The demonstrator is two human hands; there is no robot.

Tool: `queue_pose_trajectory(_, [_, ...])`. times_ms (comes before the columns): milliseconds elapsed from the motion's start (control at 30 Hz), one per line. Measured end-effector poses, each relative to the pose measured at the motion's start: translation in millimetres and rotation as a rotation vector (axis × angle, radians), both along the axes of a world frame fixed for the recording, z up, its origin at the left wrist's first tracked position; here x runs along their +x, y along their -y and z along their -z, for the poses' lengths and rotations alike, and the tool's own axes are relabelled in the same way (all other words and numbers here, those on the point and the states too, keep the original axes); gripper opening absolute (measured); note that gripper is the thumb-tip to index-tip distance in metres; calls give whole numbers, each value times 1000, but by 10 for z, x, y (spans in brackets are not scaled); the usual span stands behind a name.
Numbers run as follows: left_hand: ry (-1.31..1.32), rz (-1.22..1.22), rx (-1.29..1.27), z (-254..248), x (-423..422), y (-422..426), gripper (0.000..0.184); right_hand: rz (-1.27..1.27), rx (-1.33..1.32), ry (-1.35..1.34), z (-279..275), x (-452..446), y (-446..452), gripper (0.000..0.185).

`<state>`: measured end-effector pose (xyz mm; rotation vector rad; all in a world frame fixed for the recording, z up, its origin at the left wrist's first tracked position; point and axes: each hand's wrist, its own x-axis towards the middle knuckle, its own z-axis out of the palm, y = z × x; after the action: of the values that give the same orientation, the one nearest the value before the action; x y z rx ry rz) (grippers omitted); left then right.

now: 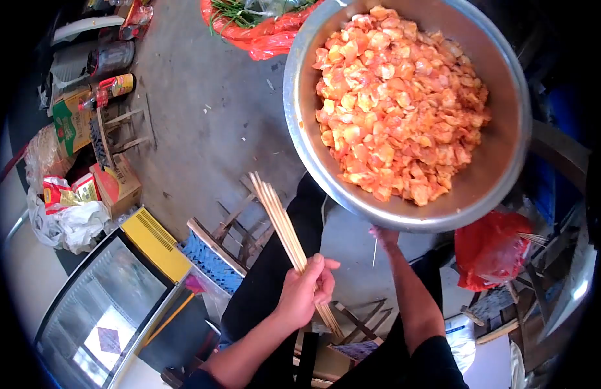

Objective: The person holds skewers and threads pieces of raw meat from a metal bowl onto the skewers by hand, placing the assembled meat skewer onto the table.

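Left hand [305,290]: closed around sticks [280,221], lower-left of bowl [506,123]; better held bunched.
Right hand [386,237]: below bowl; grip hidden, cannot tell.

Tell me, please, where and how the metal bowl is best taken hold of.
The metal bowl seems best gripped by its rim, left hand from the left and right hand from the right: the lip is bare on both sides, while orange-red pieces fill the middle. The sticks would need setting down first.

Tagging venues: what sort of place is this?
Probably a small food business's prep area: a metal bowl of apparently raw meat pieces, thin sticks in the left hand, and what looks like a display fridge.
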<state>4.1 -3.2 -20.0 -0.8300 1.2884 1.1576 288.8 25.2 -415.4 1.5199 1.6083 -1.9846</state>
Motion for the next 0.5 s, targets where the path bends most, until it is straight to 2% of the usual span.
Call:
queue_pose_trajectory(33, [-2, -15, 4, 31, 40, 35, 39, 152, -109, -47, -784, -485, -222, 9])
queue_pose_trajectory(67, [-2, -30, 10, 69, 85, 66, 38, -6, 21, -12, -1294, -685, -340, 7])
queue_pose_trajectory(100, [7, -40, 23, 94, 120, 92, 38, -225, 255, 62, -1451, -637, -303, 10])
queue_pose_trajectory(233, [75, 5, -140, 199, 274, 194, 38, -412, 239, -186, -2757, -950, -540, 13])
queue_pose_trajectory(267, [103, 47, -206, 218, 333, 212, 38, -420, 243, -178, -2988, -1025, -593, 13])
queue_pose_trajectory(333, [135, 47, -207, 238, 439, 208, 37, -553, 282, -397, -3375, -1155, -645, 17])
queue_pose_trajectory(367, [155, 63, -202, 245, 476, 205, 36, -559, 280, -391, -3536, -1223, -643, 17])
queue_pose_trajectory(433, [206, 71, -165, 188, 429, 152, 35, -637, 455, -497, -3774, -1334, -632, 14])
queue_pose_trajectory(500, [148, 90, -106, 189, 413, 202, 36, -693, 467, -507, -3926, -1289, -616, 15])
